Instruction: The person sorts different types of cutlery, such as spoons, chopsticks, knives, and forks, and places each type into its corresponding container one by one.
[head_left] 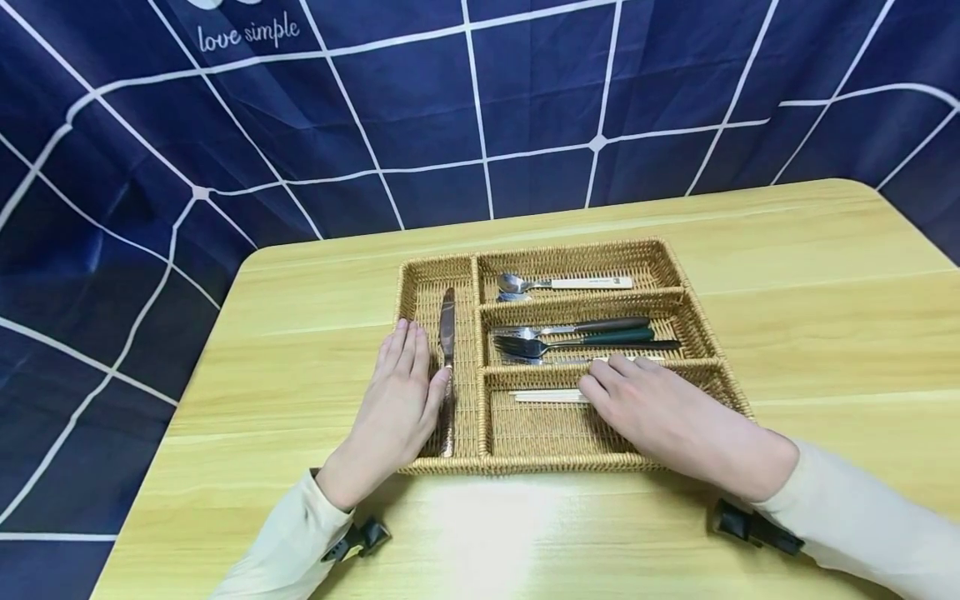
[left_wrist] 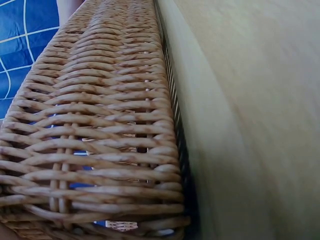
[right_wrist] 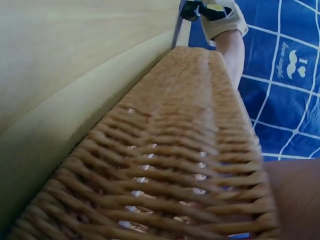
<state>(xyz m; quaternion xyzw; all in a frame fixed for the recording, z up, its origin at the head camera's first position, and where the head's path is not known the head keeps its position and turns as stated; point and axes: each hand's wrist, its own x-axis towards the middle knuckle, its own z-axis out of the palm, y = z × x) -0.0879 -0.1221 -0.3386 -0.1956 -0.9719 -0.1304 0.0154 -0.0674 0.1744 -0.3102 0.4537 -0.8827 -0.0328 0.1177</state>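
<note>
A wicker cutlery tray point(head_left: 480, 464) lies on the table. My left hand point(head_left: 397, 396) rests over its left rim, fingers straight, beside a table knife point(head_left: 447, 325) in the long left compartment. In the front right compartment, my right hand point(head_left: 652, 408) has bent fingers at one end of pale chopsticks point(head_left: 551, 397); the hand hides that end, and the fingers appear to pinch it. Dark-handled forks point(head_left: 525, 346) and other cutlery lie in the middle compartment. A white-handled spoon point(head_left: 592, 283) lies in the back one. Both wrist views show mostly the tray's woven outer wall point(left_wrist: 100, 125).
The tray stands on a light wooden table point(head_left: 315, 333) with rounded back corners. Behind and left of it hangs a dark blue cloth point(head_left: 420, 108) with white lines. Each wrist wears a small black device point(head_left: 360, 537) on a strap.
</note>
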